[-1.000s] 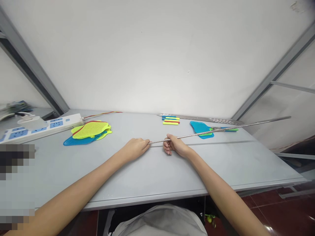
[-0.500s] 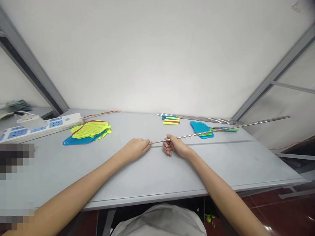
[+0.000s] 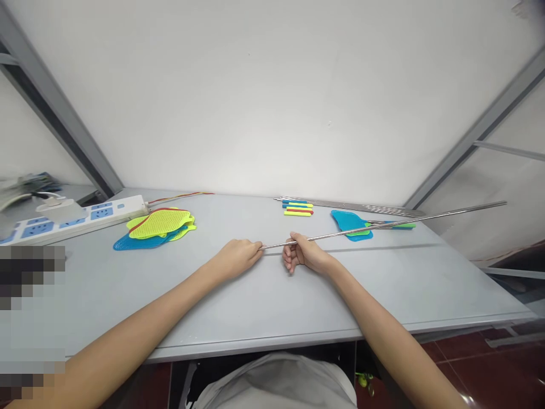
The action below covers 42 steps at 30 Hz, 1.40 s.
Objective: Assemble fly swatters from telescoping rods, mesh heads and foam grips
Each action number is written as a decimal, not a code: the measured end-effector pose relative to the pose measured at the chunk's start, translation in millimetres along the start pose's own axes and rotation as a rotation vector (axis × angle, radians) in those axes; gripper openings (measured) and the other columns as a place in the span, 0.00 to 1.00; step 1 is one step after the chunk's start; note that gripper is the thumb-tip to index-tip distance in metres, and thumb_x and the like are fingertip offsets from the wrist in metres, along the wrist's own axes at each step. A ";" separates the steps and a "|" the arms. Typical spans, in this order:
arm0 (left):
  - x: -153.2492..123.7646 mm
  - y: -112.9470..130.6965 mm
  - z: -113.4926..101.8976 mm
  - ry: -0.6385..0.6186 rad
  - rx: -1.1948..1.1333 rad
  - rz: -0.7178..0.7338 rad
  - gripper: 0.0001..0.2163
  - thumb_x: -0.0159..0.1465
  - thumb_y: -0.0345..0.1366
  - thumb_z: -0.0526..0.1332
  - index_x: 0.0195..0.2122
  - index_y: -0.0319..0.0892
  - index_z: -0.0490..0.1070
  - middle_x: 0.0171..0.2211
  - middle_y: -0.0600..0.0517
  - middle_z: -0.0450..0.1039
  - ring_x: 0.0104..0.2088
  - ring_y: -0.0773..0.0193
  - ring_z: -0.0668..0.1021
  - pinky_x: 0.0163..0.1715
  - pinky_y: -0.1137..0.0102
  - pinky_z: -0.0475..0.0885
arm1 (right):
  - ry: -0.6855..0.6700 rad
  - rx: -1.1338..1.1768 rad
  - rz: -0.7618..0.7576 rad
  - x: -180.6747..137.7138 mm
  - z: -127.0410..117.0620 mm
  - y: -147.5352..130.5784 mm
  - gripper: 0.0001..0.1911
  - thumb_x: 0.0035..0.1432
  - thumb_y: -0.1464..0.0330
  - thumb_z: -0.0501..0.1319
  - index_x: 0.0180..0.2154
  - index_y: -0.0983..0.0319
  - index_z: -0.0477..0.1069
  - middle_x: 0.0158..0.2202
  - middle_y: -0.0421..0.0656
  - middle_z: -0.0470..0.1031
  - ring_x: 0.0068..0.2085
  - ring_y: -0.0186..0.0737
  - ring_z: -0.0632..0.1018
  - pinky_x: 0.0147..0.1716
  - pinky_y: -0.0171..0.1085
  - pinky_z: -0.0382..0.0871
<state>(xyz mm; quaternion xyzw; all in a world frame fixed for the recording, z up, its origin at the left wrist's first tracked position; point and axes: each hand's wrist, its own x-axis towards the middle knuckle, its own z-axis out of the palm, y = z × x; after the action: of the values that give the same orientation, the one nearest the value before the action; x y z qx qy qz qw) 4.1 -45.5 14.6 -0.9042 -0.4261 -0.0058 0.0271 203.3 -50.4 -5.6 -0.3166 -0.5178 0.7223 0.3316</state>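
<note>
A long thin metal rod (image 3: 383, 223) runs from the middle of the grey table (image 3: 264, 307) up and out past its right edge. My left hand (image 3: 238, 257) rests on the table, fingers closed on the rod's near end. A little to the right, my right hand (image 3: 304, 254) grips the rod in a pinch, with its lower fingers curled. The rod's far part hangs above a blue fly-swatter head (image 3: 347, 220) that lies with a green one and a blue-green handle.
A pile of yellow, red and blue swatter heads (image 3: 159, 227) lies at the left. A white power strip (image 3: 80, 218) sits beyond it. Short coloured handles (image 3: 298, 208) and a bundle of metal rods (image 3: 361, 207) lie along the wall.
</note>
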 end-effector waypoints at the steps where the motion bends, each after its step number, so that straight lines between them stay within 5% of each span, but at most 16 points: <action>1: 0.3 -0.2 0.7 0.002 -0.003 0.001 0.17 0.62 0.41 0.39 0.30 0.41 0.65 0.22 0.49 0.69 0.23 0.63 0.72 0.22 0.71 0.60 | 0.004 -0.003 -0.004 0.1 -0.3 -0.3 0.23 0.55 0.56 0.43 0.20 0.65 0.61 0.18 0.41 0.64 0.20 0.35 0.70 0.19 0.36 0.67; 42: 5.9 -9.5 1.5 0.066 -0.204 -0.064 0.22 0.58 0.52 0.37 0.26 0.43 0.63 0.23 0.52 0.68 0.24 0.63 0.70 0.21 0.72 0.56 | 0.191 -0.052 -0.090 8.9 -2.4 3.0 0.19 0.54 0.60 0.46 0.23 0.67 0.66 0.16 0.40 0.63 0.17 0.33 0.69 0.13 0.32 0.64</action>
<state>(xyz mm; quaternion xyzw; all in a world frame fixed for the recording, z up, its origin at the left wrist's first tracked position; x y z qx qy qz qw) 0.5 -34.9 13.8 -0.8876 -0.4507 -0.0797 -0.0511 199.6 -42.6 -10.2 -0.3688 -0.5161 0.6596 0.4032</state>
